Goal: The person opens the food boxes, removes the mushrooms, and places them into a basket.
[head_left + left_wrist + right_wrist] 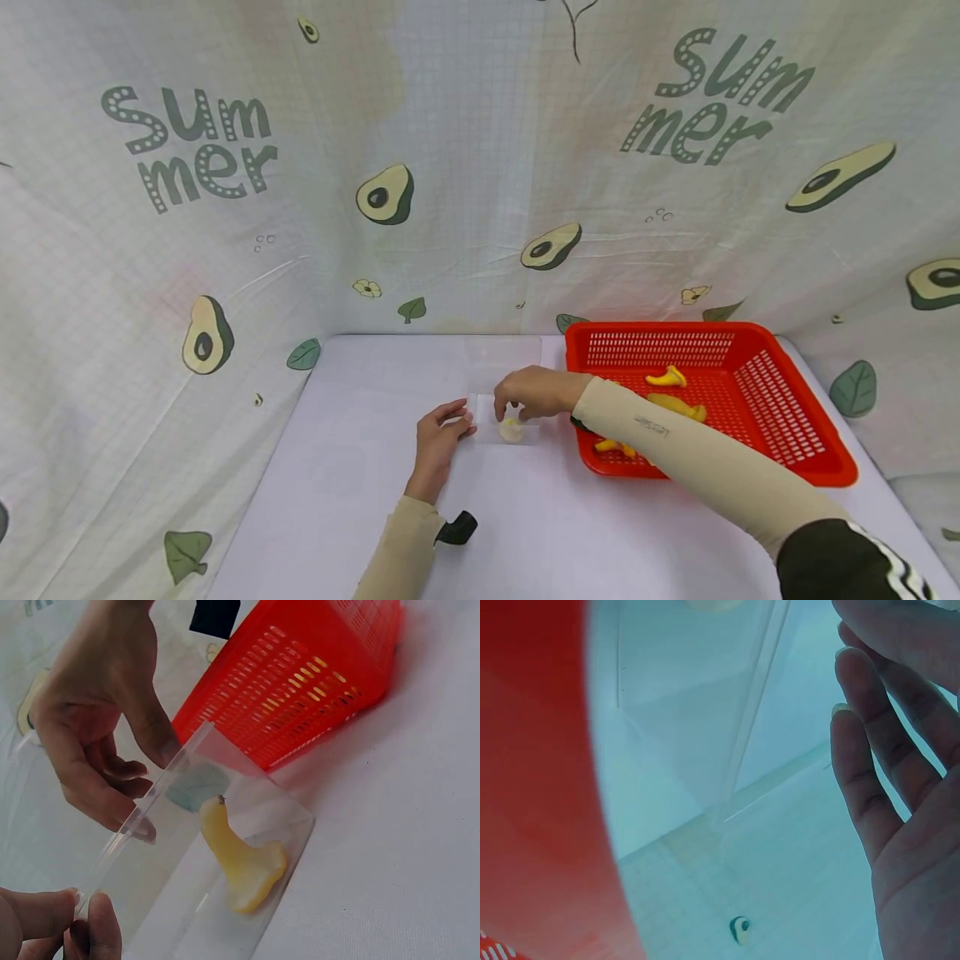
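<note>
A clear plastic box (486, 432) stands on the white table with its transparent lid (502, 354) raised behind it. Inside lies one yellow trumpet-shaped mushroom (244, 870), tilted against the bottom. My left hand (437, 442) pinches the box's left edge between thumb and fingers. Over the box, my right hand (536, 392) points down with bent, spread fingers. In the left wrist view its thumb and fingers lie near the box's upper edge, apart from the mushroom; nothing shows in its grasp. The right wrist view shows its fingers (855, 746) apart and loosely bent.
A red perforated plastic basket (806, 400) sits to the right, holding several yellow mushrooms (667, 377); my right forearm (697, 467) crosses over it. Behind the table hangs a pale curtain (465, 108) printed with avocados and lettering.
</note>
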Tool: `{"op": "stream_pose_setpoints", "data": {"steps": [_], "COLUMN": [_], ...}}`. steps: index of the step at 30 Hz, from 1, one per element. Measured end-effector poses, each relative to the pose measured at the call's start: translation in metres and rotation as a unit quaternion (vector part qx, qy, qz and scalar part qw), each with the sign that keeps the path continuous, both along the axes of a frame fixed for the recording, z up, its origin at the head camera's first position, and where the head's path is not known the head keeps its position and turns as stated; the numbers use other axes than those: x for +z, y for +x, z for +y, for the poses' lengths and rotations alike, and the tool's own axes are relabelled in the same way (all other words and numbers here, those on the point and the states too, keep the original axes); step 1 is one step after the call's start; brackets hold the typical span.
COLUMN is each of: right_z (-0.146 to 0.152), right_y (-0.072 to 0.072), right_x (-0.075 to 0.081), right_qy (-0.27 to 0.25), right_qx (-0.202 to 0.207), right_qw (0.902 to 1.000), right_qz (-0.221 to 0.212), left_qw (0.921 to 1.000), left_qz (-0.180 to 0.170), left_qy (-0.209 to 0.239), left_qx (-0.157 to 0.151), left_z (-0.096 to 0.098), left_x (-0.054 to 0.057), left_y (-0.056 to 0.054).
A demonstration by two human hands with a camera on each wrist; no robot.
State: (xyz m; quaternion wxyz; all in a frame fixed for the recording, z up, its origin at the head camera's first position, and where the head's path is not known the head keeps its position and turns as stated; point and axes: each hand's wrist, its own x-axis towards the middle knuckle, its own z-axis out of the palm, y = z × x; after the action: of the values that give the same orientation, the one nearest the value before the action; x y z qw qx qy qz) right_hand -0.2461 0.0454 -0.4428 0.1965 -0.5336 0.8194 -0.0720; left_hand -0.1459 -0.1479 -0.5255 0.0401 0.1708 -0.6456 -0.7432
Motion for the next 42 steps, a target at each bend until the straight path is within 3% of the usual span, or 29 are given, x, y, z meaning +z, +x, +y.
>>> {"op": "stream_pose_setpoints", "data": {"steps": [25, 37, 42], "right_z": [-0.019, -0.018, -0.020], "right_y": [0.003, 0.003, 0.005], "right_x": [-0.010, -0.013, -0.013], "right_qy": [0.073, 0.050, 0.027], "right_qx": [0.015, -0.005, 0.007], "right_qw": [0.9953, 0.9966, 0.9951], "right_qz": [0.063, 0.066, 0.095], "left_qw": [0.9999, 0.9999, 0.9997], "left_qz": [0.011, 0.011, 0.015], "left_qy": [0.005, 0.011, 0.018], "left_qx": [-0.003, 0.001, 0.002], "left_z": [0.001, 0.000, 0.000], "left_x": [0.000, -0.002, -0.002], "left_y": [0.000, 0.001, 0.002]}}
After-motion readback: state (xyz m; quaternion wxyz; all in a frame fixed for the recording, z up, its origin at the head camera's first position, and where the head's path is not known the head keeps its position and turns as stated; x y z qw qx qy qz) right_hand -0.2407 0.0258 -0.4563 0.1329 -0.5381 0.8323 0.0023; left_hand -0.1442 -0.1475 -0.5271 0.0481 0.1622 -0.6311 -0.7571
